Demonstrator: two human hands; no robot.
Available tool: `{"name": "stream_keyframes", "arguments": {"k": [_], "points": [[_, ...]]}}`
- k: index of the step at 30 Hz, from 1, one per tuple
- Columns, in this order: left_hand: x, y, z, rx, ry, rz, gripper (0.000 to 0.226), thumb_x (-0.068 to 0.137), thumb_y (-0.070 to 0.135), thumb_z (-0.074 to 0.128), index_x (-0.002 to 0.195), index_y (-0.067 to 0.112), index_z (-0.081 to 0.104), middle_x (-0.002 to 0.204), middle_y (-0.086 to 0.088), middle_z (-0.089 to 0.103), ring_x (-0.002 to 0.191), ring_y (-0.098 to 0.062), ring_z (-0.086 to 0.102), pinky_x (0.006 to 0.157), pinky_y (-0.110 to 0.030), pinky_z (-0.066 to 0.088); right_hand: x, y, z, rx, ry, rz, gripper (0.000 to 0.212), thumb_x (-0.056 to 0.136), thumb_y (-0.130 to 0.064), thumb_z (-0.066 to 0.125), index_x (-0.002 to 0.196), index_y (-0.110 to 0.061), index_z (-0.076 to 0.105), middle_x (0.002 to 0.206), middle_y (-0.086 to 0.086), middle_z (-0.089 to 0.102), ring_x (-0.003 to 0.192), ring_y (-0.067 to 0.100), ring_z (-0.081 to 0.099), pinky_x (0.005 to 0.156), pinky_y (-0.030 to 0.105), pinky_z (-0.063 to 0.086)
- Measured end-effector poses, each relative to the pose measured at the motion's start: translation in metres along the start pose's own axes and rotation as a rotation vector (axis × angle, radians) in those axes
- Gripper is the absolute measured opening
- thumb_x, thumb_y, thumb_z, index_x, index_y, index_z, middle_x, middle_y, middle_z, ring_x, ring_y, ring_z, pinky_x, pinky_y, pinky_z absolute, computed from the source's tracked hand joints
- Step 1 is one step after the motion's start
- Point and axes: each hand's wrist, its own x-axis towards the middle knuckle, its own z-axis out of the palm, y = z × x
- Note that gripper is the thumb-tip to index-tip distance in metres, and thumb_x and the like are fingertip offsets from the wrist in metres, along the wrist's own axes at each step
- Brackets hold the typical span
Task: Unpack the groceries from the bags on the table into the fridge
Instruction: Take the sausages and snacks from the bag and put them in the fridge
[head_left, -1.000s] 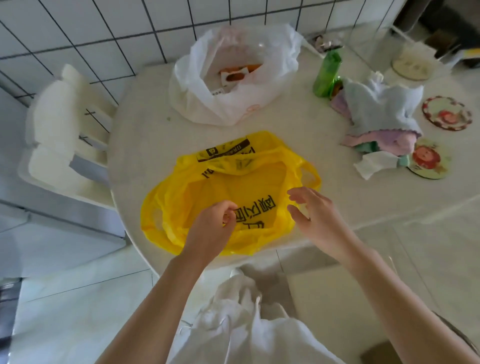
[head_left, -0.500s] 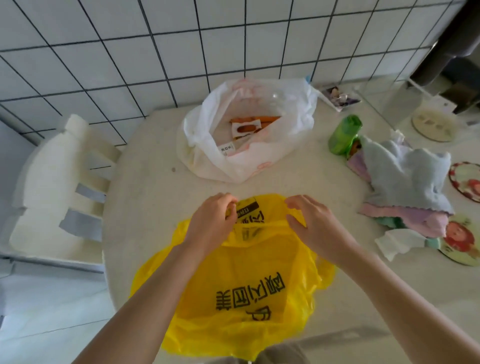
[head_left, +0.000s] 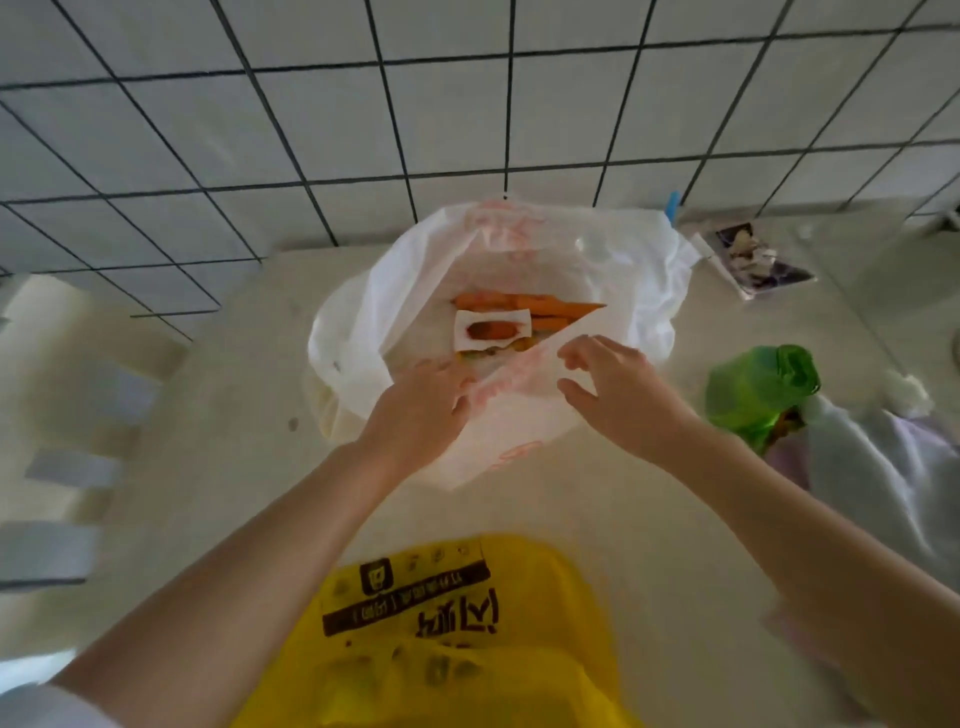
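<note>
An open white plastic bag (head_left: 639, 270) sits at the back of the round table (head_left: 234, 415), against the tiled wall. Inside it lie orange carrots (head_left: 524, 304) and a white packet with a red picture (head_left: 491, 330). My left hand (head_left: 415, 410) pinches the bag's near rim, which is stretched taut. My right hand (head_left: 618, 395) rests on the same rim with fingers spread, thumb under the edge. A flat yellow plastic bag (head_left: 467, 649) with black print lies at the table's near edge, between my forearms.
A green bottle (head_left: 758, 389) stands right of the white bag, beside a pile of pale cloths (head_left: 883, 467). A small printed packet (head_left: 758, 260) lies at the back right. A white chair (head_left: 67, 415) stands left of the table.
Both hands let go of the yellow bag and reached forward to the white bag's rim. The view moved closer to the wall, leaving the yellow bag near the lower edge.
</note>
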Motion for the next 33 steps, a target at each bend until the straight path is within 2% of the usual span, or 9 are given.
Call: {"name": "stream_keyframes", "arguments": {"k": [2,6,11,13,16,21,25,29,33], "points": [[0.033,-0.007,0.005,0.034,-0.014,0.017,0.033,0.095,0.037,0.044,0.108,0.014,0.064,0.110,-0.001,0.065,0.101,-0.020,0.060,0.088,-0.035,0.051,0.036,0.011,0.001,-0.004,0.026,-0.011,0.025,0.093,-0.023,0.056,0.115,-0.012,0.056,0.118,0.003,0.061,0.106,0.020,0.059,0.090,0.036,0.050],[0.094,-0.026,0.022,0.056,0.008,-0.036,0.028,0.096,0.023,0.043,0.118,0.023,0.061,0.120,0.001,0.063,0.103,-0.018,0.061,0.090,-0.038,0.052,0.097,0.031,0.011,-0.038,0.011,0.000,0.019,0.093,-0.022,0.055,0.105,-0.007,0.055,0.105,0.007,0.060,0.092,0.026,0.058,0.074,0.036,0.049],[0.144,-0.038,0.040,0.110,-0.051,0.019,0.033,0.089,0.019,0.059,0.122,0.015,0.059,0.133,-0.004,0.052,0.123,-0.026,0.047,0.102,-0.037,0.040,0.130,0.061,0.028,-0.108,-0.093,0.013,0.032,0.092,-0.031,0.060,0.114,-0.010,0.051,0.107,0.007,0.058,0.091,0.026,0.059,0.070,0.033,0.047],[0.155,-0.040,0.046,0.104,-0.050,0.043,0.041,0.085,0.022,0.068,0.124,0.016,0.057,0.136,-0.002,0.049,0.124,-0.025,0.045,0.100,-0.035,0.040,0.130,0.073,0.032,-0.142,-0.134,0.018,0.044,0.089,-0.032,0.064,0.123,-0.010,0.047,0.114,0.009,0.057,0.097,0.028,0.059,0.073,0.033,0.047],[0.161,-0.040,0.056,0.137,-0.044,0.067,0.057,0.080,0.030,0.076,0.130,0.017,0.053,0.139,-0.004,0.046,0.126,-0.028,0.041,0.099,-0.040,0.041,0.120,0.087,0.039,-0.160,-0.180,0.022,0.056,0.083,-0.034,0.071,0.125,-0.009,0.045,0.129,0.010,0.051,0.113,0.030,0.054,0.087,0.040,0.050],[0.156,-0.043,0.066,0.083,-0.017,0.064,0.064,0.076,0.035,0.078,0.131,0.014,0.053,0.138,-0.005,0.048,0.130,-0.027,0.040,0.100,-0.045,0.043,0.098,0.098,0.050,-0.198,-0.184,0.046,0.067,0.080,-0.038,0.073,0.132,-0.013,0.039,0.130,0.004,0.046,0.119,0.026,0.048,0.091,0.040,0.050],[0.151,-0.039,0.068,0.153,-0.052,0.030,0.066,0.080,0.039,0.073,0.137,0.017,0.047,0.140,-0.003,0.045,0.131,-0.027,0.037,0.099,-0.043,0.043,0.096,0.098,0.053,-0.232,-0.187,0.022,0.056,0.085,-0.035,0.067,0.132,-0.016,0.044,0.128,0.002,0.048,0.119,0.024,0.047,0.088,0.037,0.050],[0.157,-0.032,0.064,0.203,-0.177,-0.038,0.072,0.081,0.046,0.071,0.141,0.024,0.039,0.142,0.001,0.038,0.132,-0.025,0.031,0.100,-0.041,0.042,0.112,0.096,0.048,-0.173,-0.025,-0.054,0.040,0.087,-0.020,0.063,0.124,-0.009,0.051,0.122,0.009,0.052,0.114,0.030,0.049,0.088,0.042,0.049],[0.163,-0.034,0.065,0.327,-0.221,0.025,0.074,0.078,0.053,0.071,0.138,0.024,0.040,0.138,0.002,0.040,0.129,-0.024,0.036,0.094,-0.039,0.044,0.141,0.096,0.053,-0.237,0.015,-0.127,0.039,0.083,-0.006,0.059,0.122,-0.006,0.052,0.118,0.011,0.052,0.111,0.033,0.048,0.086,0.045,0.050]]}}
